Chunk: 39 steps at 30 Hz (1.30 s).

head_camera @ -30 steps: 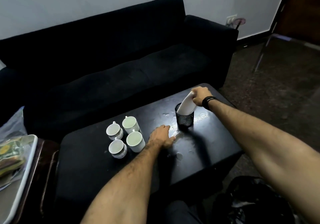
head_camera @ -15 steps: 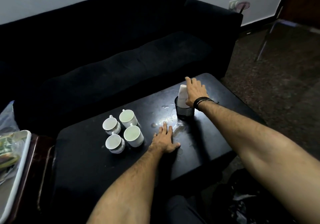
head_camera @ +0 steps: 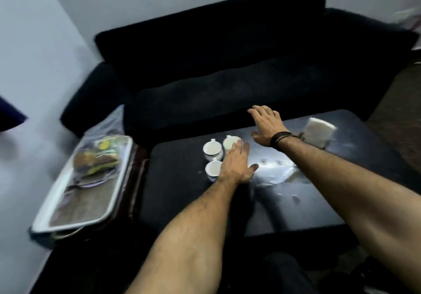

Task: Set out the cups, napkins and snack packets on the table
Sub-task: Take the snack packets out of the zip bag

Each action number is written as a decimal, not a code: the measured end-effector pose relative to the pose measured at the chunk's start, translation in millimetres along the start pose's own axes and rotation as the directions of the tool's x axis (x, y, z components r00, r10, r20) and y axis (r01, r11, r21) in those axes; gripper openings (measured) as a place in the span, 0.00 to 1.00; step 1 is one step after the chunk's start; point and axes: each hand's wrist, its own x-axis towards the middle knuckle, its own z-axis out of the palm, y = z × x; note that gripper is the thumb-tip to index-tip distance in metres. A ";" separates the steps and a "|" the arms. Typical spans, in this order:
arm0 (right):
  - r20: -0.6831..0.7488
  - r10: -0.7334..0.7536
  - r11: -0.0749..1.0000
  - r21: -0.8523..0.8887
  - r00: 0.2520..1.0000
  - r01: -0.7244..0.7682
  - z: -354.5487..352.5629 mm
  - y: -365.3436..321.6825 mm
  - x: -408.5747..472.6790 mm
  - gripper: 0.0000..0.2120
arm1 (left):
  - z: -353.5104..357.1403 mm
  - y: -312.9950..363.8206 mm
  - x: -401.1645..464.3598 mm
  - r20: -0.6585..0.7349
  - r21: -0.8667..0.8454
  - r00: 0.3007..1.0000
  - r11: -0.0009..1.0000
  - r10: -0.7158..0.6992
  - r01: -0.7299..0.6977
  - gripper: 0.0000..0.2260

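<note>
Snack packets (head_camera: 96,157) look like the step in hand: cups and napkins are already on the counter (head_camera: 182,191), packets still lie on the tray (head_camera: 109,209) at approx 9 o'clock, just off the counter's left edge. Both hands are empty. Left hand (head_camera: 234,164) hovers flat over the cup cluster, fingers (head_camera: 239,148) loosely spread, hiding part of it; right hand (head_camera: 265,125) is open w/ fingers splayed, near the counter's far edge at 12 o'clock.

To do it well, I'd judge: lift the left hand clear of the cups (head_camera: 213,150) before swinging toward 9, since they sit tight together and a knuckle could tip one. Take packets from the top of the pile, pinch at a seam rather than crush the contents, and set them in the bare stretch at 7–8 o'clock.

Materials: cups are small, white, glazed, handled, prob. ceramic, hard and slick. Napkins (head_camera: 320,132) at 2 o'clock are a white, soft paper stack standing upright; the holder is mostly hidden behind the right wrist. Packets are green-yellow-brown, crinkly, under or inside clear plastic; blur hides detail. Tray is pale-rimmed, rectangular. Counter is dark, glossy, w/ wet-looking spots and smears near 3 o'clock, so it may be slippery there. Sofa (head_camera: 227,66) behind is black, matte fabric.
</note>
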 end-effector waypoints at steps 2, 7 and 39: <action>0.038 -0.072 0.997 0.029 0.997 0.071 8.3 -46.0 9.5 0.36 | -20.0 -34.6 -18.5 -0.056 0.037 0.998 0.998 -0.040 0.042 0.37; 0.140 -0.210 0.972 0.138 0.968 0.191 28.5 -158.3 22.3 0.35 | -48.5 -134.2 -68.9 -0.073 0.032 0.971 0.972 -0.229 0.232 0.36; 0.384 0.058 0.549 0.759 0.922 -0.350 144.6 -463.1 180.4 0.46 | -8.3 -418.7 -180.3 -0.098 -0.055 0.672 0.678 -0.734 0.733 0.41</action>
